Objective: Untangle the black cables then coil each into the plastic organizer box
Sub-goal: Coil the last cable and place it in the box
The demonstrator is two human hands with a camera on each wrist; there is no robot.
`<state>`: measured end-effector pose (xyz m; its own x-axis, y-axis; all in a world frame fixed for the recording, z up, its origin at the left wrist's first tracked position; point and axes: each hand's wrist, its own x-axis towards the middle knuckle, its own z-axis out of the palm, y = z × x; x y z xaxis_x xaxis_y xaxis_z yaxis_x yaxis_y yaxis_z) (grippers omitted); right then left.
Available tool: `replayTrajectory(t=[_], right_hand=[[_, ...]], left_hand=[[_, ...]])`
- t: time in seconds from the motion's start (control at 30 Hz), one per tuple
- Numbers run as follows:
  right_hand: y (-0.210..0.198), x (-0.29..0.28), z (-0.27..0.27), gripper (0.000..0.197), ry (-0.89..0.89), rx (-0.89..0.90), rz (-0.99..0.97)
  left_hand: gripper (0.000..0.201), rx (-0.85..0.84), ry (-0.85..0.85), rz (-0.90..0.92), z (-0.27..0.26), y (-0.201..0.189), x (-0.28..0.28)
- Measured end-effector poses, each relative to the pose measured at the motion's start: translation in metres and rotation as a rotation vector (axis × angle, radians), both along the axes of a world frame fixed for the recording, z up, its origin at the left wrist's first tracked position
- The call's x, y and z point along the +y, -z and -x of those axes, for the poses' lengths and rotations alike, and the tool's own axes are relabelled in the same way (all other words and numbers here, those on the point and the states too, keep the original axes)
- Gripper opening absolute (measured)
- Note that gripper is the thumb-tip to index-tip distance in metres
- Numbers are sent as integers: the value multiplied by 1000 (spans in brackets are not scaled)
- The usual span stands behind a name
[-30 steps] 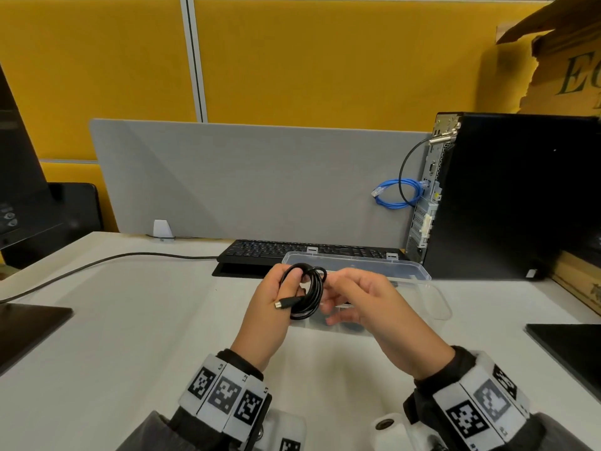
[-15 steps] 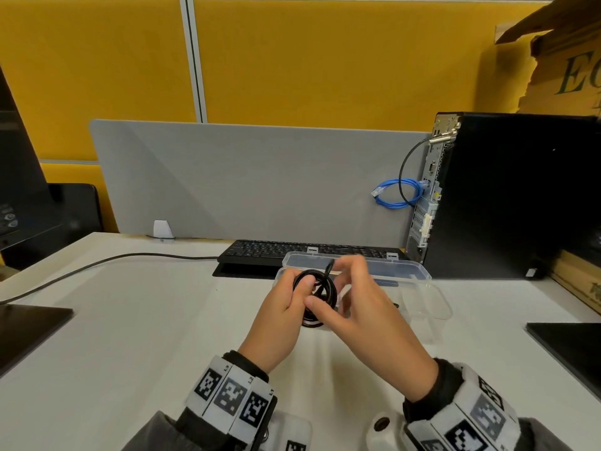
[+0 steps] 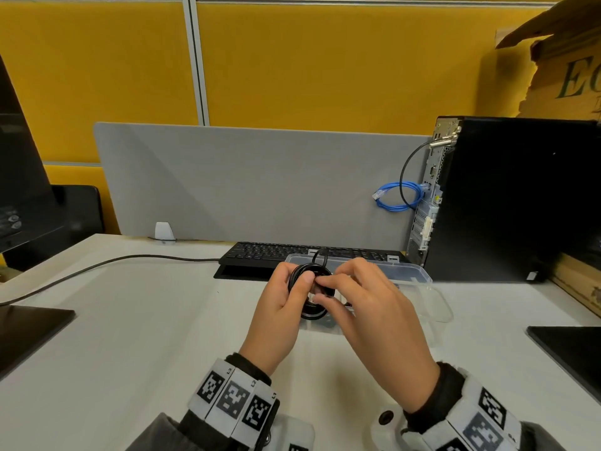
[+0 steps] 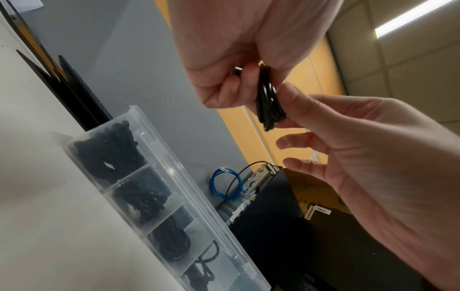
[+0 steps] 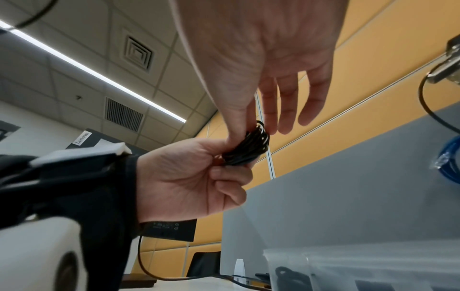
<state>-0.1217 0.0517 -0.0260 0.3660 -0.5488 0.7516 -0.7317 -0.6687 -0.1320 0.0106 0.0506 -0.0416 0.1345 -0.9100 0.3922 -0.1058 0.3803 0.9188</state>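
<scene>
Black cable (image 3: 313, 289), wound into a small coil, sits between both hands above the white counter (image 3: 130, 320) in the head view. The left hand (image 3: 281, 307) grips the coil's left side, its thumb laid across the strands. The right hand (image 3: 367, 307) pinches the coil's right side with thumb and forefinger, its other fingers (image 3: 357, 271) loosely bent above. One short loop of the cable stands up over the coil. Just behind the hands lies the clear box (image 3: 435, 307), its lid (image 3: 406, 271) open toward the keyboard (image 3: 292, 252). A computer tower (image 3: 520, 196) stands to the right, with a blue cable (image 3: 396, 198) hanging at its rear.

From the left wrist, the left hand (image 4: 239, 59) curls round the coil (image 4: 268, 102), seen edge-on, with a connector end poking out by the thumb. The right hand (image 4: 373, 157) meets the coil's lower edge with its thumb tip; the other right fingers (image 4: 298, 141) are spread and free. Below, the box (image 4: 159, 149) shows a row of compartments, each holding dark coiled cables (image 4: 112, 149).

From the right wrist, the right hand (image 5: 261, 59) pinches the top of the coil (image 5: 248, 147) with thumb and forefinger, three fingers (image 5: 313, 102) straight and apart. The left hand (image 5: 189, 177) holds the coil from below, fingers curled. A corner of the box (image 5: 348, 267) shows at the bottom right.
</scene>
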Motion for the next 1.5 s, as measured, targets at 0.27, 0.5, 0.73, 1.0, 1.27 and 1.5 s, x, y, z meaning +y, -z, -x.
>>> replayTrajectory(t=[0.27, 0.5, 0.73, 1.0, 1.27, 1.5], right_hand=[[-15, 6, 5, 29, -128, -15, 128], [-10, 1, 10, 6, -158, 107, -462], [-18, 5, 17, 4, -276, 238, -663], [-20, 7, 12, 10, -357, 76, -944], [-14, -3, 10, 30, -342, -26, -816], [-6, -5, 8, 20, -356, -169, -885]], left_hand=[[20, 0, -138, -49, -7, 4, -7], [13, 58, -154, 4, -6, 6, -6], [11, 27, 2, 16, -9, 4, -4], [35, -144, 85, 60, -7, 5, -1], [21, -79, 85, 101, -6, 6, -2], [22, -131, 106, 43, -7, 3, -1]])
